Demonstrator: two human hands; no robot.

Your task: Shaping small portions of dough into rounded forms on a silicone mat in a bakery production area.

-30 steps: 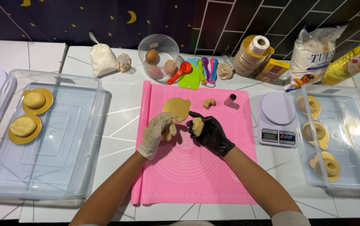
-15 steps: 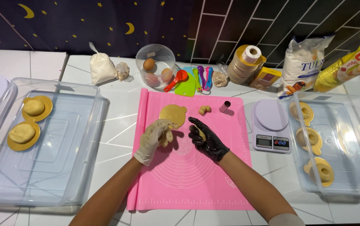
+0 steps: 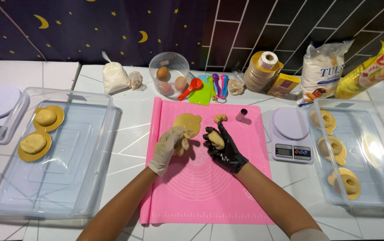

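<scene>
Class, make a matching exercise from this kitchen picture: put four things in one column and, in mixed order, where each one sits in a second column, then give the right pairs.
Things:
1. eggs
2. right hand
3. left-side dough pieces
4. small dark cylinder

Places:
A. on gold discs inside the clear bin on the left
B. in the clear bowl behind the mat
C. above the middle of the pink mat, gripping a dough lump
D. standing near the mat's far right corner

Pairs: 1-B, 2-C, 3-A, 4-D
</scene>
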